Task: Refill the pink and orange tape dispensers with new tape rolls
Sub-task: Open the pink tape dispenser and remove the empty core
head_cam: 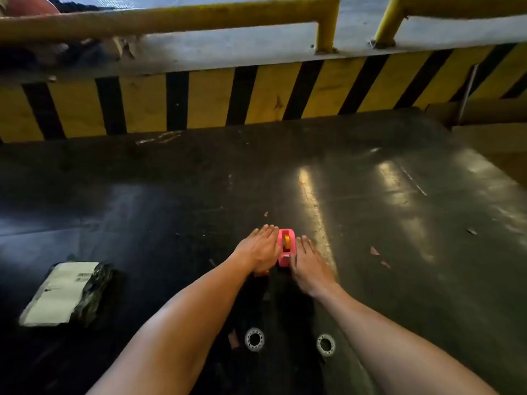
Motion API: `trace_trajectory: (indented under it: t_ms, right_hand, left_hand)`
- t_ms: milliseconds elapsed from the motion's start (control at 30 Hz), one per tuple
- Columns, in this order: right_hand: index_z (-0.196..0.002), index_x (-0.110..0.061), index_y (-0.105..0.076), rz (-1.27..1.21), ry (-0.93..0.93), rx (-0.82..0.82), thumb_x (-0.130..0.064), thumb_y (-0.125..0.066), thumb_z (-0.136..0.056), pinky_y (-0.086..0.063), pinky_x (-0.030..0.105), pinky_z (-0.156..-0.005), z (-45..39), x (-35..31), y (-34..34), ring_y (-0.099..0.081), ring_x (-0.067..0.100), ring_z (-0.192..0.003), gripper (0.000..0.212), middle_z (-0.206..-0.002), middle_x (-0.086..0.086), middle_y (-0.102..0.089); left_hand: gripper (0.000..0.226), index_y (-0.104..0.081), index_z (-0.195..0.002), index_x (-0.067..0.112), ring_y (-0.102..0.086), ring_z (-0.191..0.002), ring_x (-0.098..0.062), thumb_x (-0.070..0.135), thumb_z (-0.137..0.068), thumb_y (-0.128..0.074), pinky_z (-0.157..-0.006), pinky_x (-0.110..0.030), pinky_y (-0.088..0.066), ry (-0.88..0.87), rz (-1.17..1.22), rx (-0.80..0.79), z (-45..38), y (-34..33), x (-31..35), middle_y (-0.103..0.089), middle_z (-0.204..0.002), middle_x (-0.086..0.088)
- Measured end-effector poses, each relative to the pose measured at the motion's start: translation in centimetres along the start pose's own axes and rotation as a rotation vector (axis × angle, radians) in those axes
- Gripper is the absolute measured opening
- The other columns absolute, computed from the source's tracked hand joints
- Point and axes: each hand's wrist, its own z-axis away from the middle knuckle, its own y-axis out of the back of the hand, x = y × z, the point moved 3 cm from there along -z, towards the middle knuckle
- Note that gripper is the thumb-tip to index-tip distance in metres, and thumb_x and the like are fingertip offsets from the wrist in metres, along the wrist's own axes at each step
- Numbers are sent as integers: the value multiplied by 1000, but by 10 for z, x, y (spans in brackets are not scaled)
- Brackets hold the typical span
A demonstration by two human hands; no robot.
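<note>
Pink dispenser (286, 248), yellow-and-black striped barrier (256, 95), black tabletop (370, 223)

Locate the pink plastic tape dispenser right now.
In the head view, the pink plastic tape dispenser stands on the dark table, centre frame, between the left hand and right hand, both flat against its sides.

The orange dispenser (264, 271) is almost wholly covered by the left hand (258, 249); only a sliver is seen. The label print on the wrapped package (64, 293) is blurred and unreadable. Both forearms are cut by the lower edge.
</note>
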Motion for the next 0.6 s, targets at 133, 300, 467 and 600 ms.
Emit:
trace_trajectory:
  t_ms: [133,300,467,600]
  right_hand:
    - [-153,-10,-30,-191,-163,-17,-38,-35,-104,-34,44,-117,-3,5,-12,-36,32,-144,57,-158,16,-36]
    - [-131,-19,-52,-264,-216,33,-39,-51,-98,-48,40,-90,-6,7,-17,-58,31,-116,39,-126,10,-60]
    - [-134,-24,-54,-219,-208,48,-42,-54,-95,-50,41,-87,-10,5,-23,-58,32,-115,43,-124,9,-60]
    - [-138,-32,-55,-186,-205,42,-47,-53,-94,-50,42,-89,-9,10,-25,-57,31,-118,47,-128,5,-60]
  left_hand:
    - [67,-4,-161,15,-5,-156,-27,31,-104,-36,-127,-47,-9,-6,-32,-37,-27,-4,-2,-6,-169,-11]
    - [85,-4,-161,25,-17,-153,-33,26,-96,-59,-123,-47,-17,-45,-71,-76,-49,-1,2,-9,-169,-12]
    - [70,-17,-160,29,-34,-147,-31,24,-99,-52,-117,-44,-32,-81,-143,-106,-64,-2,-1,-22,-167,-7]
    - [63,-26,-157,35,-52,-128,-33,21,-100,-49,-99,-45,-51,-74,-133,-94,-71,-3,-6,-39,-154,-7]
